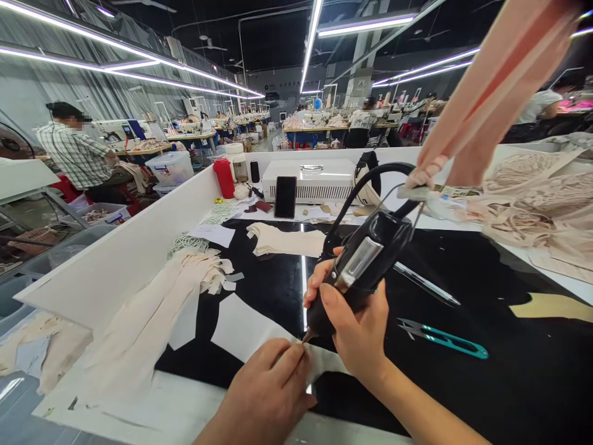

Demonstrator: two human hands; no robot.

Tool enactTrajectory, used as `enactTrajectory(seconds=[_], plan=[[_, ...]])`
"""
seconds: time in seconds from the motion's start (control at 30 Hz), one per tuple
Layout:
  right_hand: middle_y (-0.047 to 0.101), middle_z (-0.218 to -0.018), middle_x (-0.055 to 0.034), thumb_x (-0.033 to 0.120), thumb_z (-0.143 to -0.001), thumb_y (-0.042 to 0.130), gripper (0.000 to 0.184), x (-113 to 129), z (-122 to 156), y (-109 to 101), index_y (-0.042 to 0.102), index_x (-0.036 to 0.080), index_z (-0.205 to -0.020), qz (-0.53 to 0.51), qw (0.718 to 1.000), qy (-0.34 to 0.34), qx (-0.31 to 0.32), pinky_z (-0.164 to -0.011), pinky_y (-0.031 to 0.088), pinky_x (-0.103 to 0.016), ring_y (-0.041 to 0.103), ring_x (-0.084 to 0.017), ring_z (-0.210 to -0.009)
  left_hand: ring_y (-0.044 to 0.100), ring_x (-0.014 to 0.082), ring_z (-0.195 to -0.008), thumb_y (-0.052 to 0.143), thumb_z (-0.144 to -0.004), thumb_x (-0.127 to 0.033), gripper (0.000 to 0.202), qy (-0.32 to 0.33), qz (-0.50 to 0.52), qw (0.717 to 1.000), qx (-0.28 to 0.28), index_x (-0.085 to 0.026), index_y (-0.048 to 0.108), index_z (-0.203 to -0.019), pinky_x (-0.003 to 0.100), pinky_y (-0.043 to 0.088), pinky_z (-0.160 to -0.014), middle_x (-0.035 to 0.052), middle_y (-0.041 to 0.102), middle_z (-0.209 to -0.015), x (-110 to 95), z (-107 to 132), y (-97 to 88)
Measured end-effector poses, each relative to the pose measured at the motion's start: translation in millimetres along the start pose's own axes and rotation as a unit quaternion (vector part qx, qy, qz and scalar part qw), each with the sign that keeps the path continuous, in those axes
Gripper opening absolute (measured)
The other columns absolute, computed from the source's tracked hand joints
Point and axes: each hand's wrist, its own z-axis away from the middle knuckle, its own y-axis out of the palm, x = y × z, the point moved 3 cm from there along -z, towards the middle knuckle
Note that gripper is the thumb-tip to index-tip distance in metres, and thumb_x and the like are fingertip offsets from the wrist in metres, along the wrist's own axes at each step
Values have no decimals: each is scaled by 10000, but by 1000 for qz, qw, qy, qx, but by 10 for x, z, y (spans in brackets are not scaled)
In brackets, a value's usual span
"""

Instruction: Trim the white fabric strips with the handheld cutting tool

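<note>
several strip lights [311, 43], black tabletop [519, 371]

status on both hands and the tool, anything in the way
Right hand grips black handheld tool. Left hand pinches pale strip by the tool's tip. Teal snips and pen lie right, apart from hands.

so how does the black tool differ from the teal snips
The black tool is held tilted in the right hand; the snips lie on the black tabletop, with no hand on them. The tool is bulky, the snips slim. The tool is mostly black with a silver plate, while the snips have a teal handle and bare blades. Both show some metal.
</note>
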Motion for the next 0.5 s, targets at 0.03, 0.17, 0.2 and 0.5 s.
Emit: enactTrajectory(seconds=[0.03, 0.17, 0.2, 0.5], plan=[[683, -843, 61, 213, -924, 761, 269, 12, -8, -13, 554, 304, -1070, -4, 1000, 1, -4, -561, 580, -260, 634, -117, -629, 669, 251, -1052, 531, -1126, -336, 318, 5, 4, 1000, -1, -79, 645, -1273, 374, 607, -933, 109, 738, -1180, -5, -12, -22], [695, -850, 56, 254, -894, 810, 280, 97, -40, -104, 573, 303, -1037, -3, 999, 7, -37, -584, 597, -277, 657, -134, -666, 682, 237, -1089, 515, -1118, -217, 246, -6, 55, 998, 37, -88, 621, -1298, 368, 596, -992, 108, 744, -1188, 44, -57, -115], [698, -853, 54, 267, -887, 824, 289, 122, -43, -131, 580, 304, -1037, 1, 999, 9, -38, -587, 600, -278, 660, -136, -671, 687, 230, -1078, 514, -1098, -158, 229, -15, 76, 996, 54, -101, 621, -1293, 358, 600, -984, 96, 747, -1182, 80, -62, -131], [738, -841, 28, 349, -815, 901, 323, 374, -102, -299, 654, 290, -1014, 141, 990, -28, 15, -573, 621, -275, 708, -160, -639, 671, 226, -1059, 551, -868, 116, 490, -36, 48, 983, 171, -152, 634, -1270, 353, 614, -921, 49, 698, -1323, 367, -116, -98]])
